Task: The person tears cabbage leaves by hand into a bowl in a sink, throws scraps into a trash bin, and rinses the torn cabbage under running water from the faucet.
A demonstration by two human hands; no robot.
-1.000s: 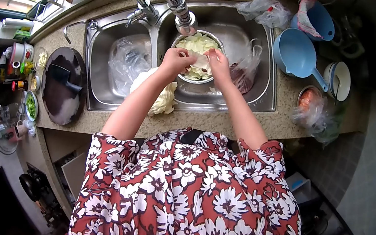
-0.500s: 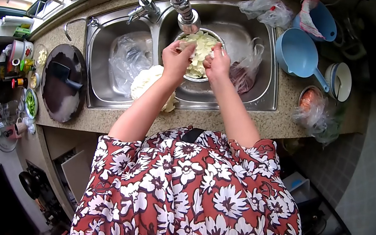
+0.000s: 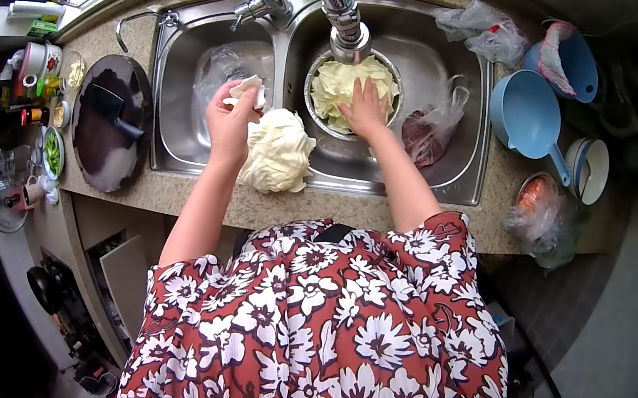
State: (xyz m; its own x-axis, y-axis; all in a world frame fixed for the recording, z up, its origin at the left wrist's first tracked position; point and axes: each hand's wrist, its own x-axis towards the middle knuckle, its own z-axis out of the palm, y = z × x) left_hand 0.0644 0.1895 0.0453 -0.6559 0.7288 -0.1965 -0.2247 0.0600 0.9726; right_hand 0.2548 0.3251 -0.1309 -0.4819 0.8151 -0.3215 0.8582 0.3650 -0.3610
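Observation:
My left hand [image 3: 227, 126] is closed on a pale piece of cabbage leaf [image 3: 249, 91] above the left sink basin. Just right of that wrist, a partly peeled cabbage head [image 3: 279, 157] rests at the sink's front edge. In the right basin stands a round metal bowl [image 3: 306, 110] filled with torn cabbage leaves [image 3: 340, 84]. My right hand [image 3: 368, 111] lies on those leaves with its fingers spread, gripping nothing that I can see.
The faucet [image 3: 351, 36] hangs over the bowl. Plastic bags lie in both basins, one with dark red contents [image 3: 423, 139]. A blue ladle-like strainer [image 3: 526, 111] and bowls stand on the right. A cleaver [image 3: 108, 106] lies on the round cutting board [image 3: 102, 158] at left.
Both hands were together over the bowl. My left hand has moved left, away from it, with the leaf piece; my right hand has opened and come down onto the leaves. The view shifted slightly.

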